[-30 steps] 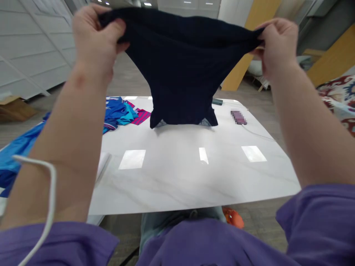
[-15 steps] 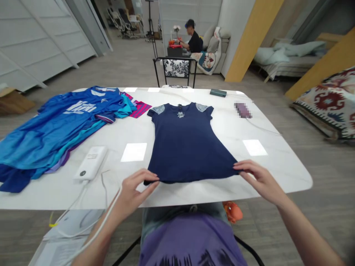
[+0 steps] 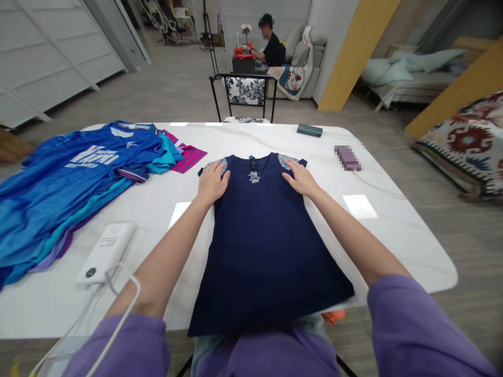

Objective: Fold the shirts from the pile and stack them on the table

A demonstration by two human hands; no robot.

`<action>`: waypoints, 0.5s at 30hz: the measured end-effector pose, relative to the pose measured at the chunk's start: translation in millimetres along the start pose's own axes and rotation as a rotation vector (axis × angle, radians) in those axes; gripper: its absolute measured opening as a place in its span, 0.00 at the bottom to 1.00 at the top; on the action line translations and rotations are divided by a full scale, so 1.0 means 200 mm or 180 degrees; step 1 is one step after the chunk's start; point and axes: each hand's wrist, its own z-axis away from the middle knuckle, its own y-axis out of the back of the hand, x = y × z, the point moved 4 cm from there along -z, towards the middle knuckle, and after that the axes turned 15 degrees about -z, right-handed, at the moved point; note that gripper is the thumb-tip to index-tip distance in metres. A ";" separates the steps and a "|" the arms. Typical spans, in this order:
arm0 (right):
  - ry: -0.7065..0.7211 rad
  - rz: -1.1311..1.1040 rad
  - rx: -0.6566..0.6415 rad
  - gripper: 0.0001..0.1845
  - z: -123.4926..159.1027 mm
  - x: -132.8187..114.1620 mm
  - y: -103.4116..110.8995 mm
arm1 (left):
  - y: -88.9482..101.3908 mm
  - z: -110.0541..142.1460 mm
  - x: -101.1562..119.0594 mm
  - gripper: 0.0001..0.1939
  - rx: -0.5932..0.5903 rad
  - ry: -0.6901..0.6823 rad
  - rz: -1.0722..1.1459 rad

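A navy blue short-sleeved top (image 3: 263, 235) lies flat on the white table (image 3: 393, 230), neck away from me, its hem hanging over the near edge. My left hand (image 3: 212, 181) rests palm down on the top's left shoulder. My right hand (image 3: 301, 178) presses flat on its right shoulder. Both hands have fingers spread and grip nothing.
A pile of blue jerseys (image 3: 74, 178) and a pink striped garment (image 3: 188, 157) lie at the left. A white power bank (image 3: 106, 252) with a cable sits near left. A dark case (image 3: 309, 130) and a phone (image 3: 347, 157) lie far right. A chair (image 3: 243, 97) stands behind; a person (image 3: 271, 50) sits far off.
The top was held up in the air, then laid flat on the table. My hands let go of the hem and moved forward onto its shoulders.
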 end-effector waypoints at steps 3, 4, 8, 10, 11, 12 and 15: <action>-0.0745 0.0506 -0.0308 0.47 -0.30 0.22 -0.09 | -0.18 -0.25 -0.12 0.42 -0.0355 0.0213 -0.0160; -0.0944 0.0614 -0.0321 0.49 -0.35 0.29 -0.10 | -0.23 -0.29 -0.17 0.44 -0.0427 0.0243 -0.0197; -0.1167 0.0781 -0.0152 0.53 -0.44 0.49 -0.09 | -0.34 -0.44 -0.31 0.49 -0.0555 0.0294 -0.0416; -0.1143 0.0752 -0.0089 0.54 -0.47 0.51 -0.09 | -0.35 -0.51 -0.32 0.49 -0.0604 0.0265 -0.0372; -0.1110 0.0729 -0.0024 0.54 -0.48 0.50 -0.09 | -0.33 -0.53 -0.31 0.48 -0.0573 0.0241 -0.0277; -0.1037 0.0701 0.0082 0.53 -0.50 0.47 -0.09 | -0.31 -0.53 -0.29 0.47 -0.0459 0.0220 -0.0167; -0.0468 0.0501 0.0366 0.45 -0.59 0.26 -0.13 | -0.17 -0.40 -0.20 0.41 0.0211 0.0293 0.0033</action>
